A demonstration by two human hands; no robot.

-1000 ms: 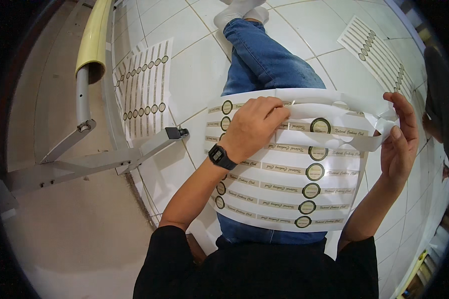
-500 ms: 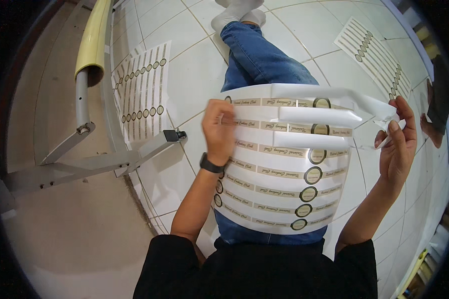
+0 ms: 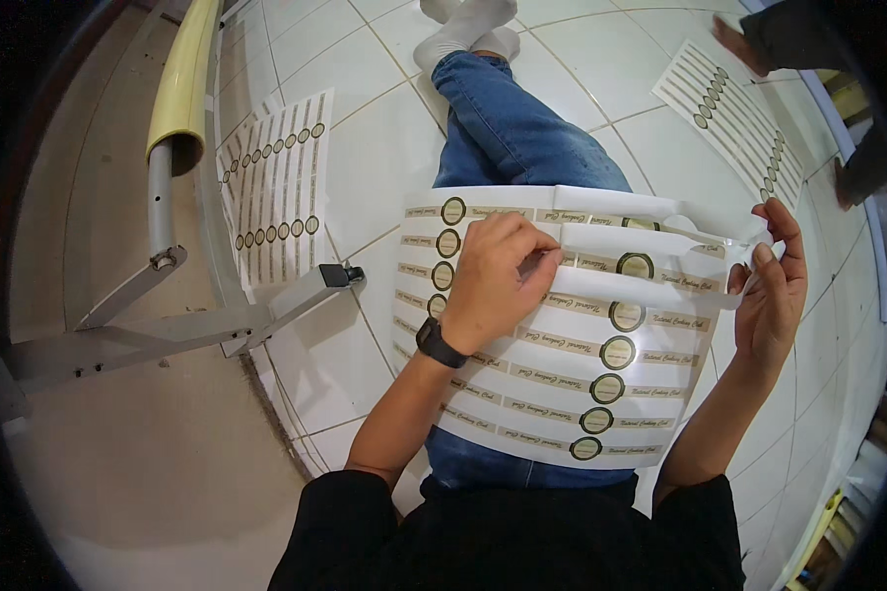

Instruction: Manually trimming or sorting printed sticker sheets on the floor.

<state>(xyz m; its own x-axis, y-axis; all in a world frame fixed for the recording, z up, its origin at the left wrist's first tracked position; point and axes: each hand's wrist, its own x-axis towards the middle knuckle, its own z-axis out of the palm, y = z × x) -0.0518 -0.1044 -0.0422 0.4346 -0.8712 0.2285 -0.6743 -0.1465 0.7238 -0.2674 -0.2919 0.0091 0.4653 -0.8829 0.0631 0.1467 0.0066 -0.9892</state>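
A large sheet of labels (image 3: pixel 522 394), printed with beige bands and round dark-rimmed seals, lies curved across my lap. Several white peeled strips (image 3: pixel 631 239) run over its upper right part, partly lifted from the surface. My right hand (image 3: pixel 774 286) pinches their bunched right ends beyond the sheet's right edge. Over the upper middle of the sheet, my left hand (image 3: pixel 503 281) has thumb and forefinger closed together beside the strips' left ends. Whatever lies between those fingertips is too small to make out. A dark watch (image 3: pixel 439 343) is on my left wrist.
More label sheets (image 3: pixel 276 187) lie on the tiled floor at left, and another sheet (image 3: pixel 734 123) at far right. A grey metal frame (image 3: pixel 168 330) with a yellow tube (image 3: pixel 182 89) stands at left. Another person's foot (image 3: pixel 741 46) shows at upper right.
My left hand has moved right from the sheet's left edge to its upper middle. My right hand still grips the strips, slightly lower. The other person's legs have shifted at upper right.
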